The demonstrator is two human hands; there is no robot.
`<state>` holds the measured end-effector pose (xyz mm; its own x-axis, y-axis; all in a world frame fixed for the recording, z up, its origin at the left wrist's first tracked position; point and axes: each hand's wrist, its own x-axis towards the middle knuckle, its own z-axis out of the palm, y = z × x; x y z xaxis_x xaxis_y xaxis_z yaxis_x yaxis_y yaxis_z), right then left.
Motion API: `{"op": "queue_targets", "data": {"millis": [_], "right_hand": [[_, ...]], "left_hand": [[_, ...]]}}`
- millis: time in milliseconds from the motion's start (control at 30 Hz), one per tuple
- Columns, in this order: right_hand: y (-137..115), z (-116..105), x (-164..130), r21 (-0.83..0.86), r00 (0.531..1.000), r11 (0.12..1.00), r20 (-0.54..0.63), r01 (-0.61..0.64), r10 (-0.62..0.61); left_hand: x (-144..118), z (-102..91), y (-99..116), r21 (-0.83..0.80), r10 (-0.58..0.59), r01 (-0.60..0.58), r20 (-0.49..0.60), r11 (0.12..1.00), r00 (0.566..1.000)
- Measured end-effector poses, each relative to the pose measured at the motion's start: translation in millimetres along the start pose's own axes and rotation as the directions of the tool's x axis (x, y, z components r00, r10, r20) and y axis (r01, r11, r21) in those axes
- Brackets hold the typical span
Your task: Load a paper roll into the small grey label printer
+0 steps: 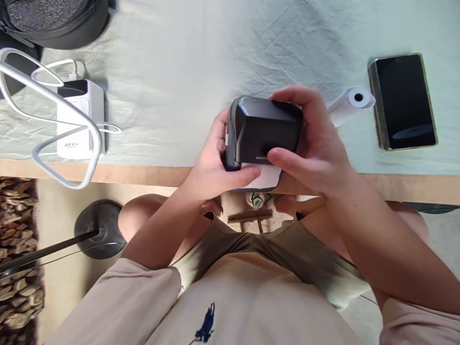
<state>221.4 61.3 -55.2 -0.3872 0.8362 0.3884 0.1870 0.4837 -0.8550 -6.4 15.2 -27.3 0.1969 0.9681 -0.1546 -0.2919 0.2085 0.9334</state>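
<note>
Here, both hands are on one small device, held above the worktop edge.

Left hand: the left hand (pixel 212 165) is closed around the left side of the small black printer (pixel 264 132); its thumb lies along the lower front, on the white part (pixel 264 176) of the printer.

Right hand: the right hand (pixel 316 143) grips the right side of the printer, fingers curled over the top, thumb pressing near the front lower corner.

Printer position: it is between the two hands, lifted, over the near edge of the worktop (pixel 172 76); it does not seem to touch the cloth.

Step in hand: I judge that the person is working on the white part at the printer's bottom, opening or closing it; which of the two I cannot tell.

Next move calls for: a steady hold by one hand while the other thumb pushes, I think, so that the printer does not slip.

Right of the printer: a white paper roll (pixel 350 104) lies just behind the right hand; further right, a dark phone (pixel 402 100).

Left of the printer: well apart, a white power bank (pixel 81 120) with a white cable (pixel 53 64).
</note>
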Motion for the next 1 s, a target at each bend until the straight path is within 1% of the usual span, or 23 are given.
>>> {"op": "queue_targets", "data": {"millis": [100,167,233,333,433,567,633,733,833,900,933,1000], "right_hand": [[5,3,-1,0.143,0.998,0.988,0.01,0.053,-0.055],[6,4,-1,0.19,0.998,0.98,-0.002,0.055,-0.056],[4,4,0,0.201,1.0,0.979,0.0,0.02,-0.021],[1,2,0,0.174,0.998,0.983,0.04,-0.053,0.046],[0,-1,-1,0.151,0.999,0.989,0.038,-0.005,-0.001],[-2,-2,-2,0.095,0.999,0.995,0.028,0.015,-0.017],[-3,-4,-2,0.052,0.999,0.998,0.012,0.029,-0.03],[-4,-9,-2,-0.034,0.996,0.996,-0.022,0.085,-0.086],[-4,-15,-1,-0.063,0.993,0.991,0.031,0.119,-0.117],[-5,-21,2,-0.09,0.98,0.977,0.064,0.192,-0.187],[-7,-24,4,-0.132,0.967,0.959,0.064,0.252,-0.246],[-13,-30,8,-0.269,0.938,0.9,0.047,0.344,-0.344]], "left_hand": [[-2,3.3,2,-0.053,-0.021,0.019,-0.033,0.998,0.999],[-3,5.6,3,-0.076,-0.038,0.034,-0.052,0.997,0.998],[-3,7.2,3,-0.095,-0.042,0.037,-0.051,0.995,0.998],[-1,7.2,2,-0.119,-0.049,0.043,-0.048,0.992,0.998],[-1,5.4,1,-0.124,-0.055,0.048,-0.052,0.991,0.997],[0,6.2,0,-0.096,-0.024,0.023,-0.005,0.995,1.0],[1,9.1,-1,-0.112,0.009,-0.009,-0.001,0.994,1.0],[6,13.8,-3,-0.168,0.062,-0.069,-0.048,0.983,0.997],[9,15.4,-4,-0.175,0.082,-0.096,-0.086,0.98,0.993],[10,15.3,-4,-0.157,0.092,-0.105,-0.092,0.982,0.992],[11,15.2,-4,-0.147,0.094,-0.106,-0.09,0.983,0.992],[12,15.5,-3,-0.14,0.086,-0.102,-0.117,0.985,0.989]]}}
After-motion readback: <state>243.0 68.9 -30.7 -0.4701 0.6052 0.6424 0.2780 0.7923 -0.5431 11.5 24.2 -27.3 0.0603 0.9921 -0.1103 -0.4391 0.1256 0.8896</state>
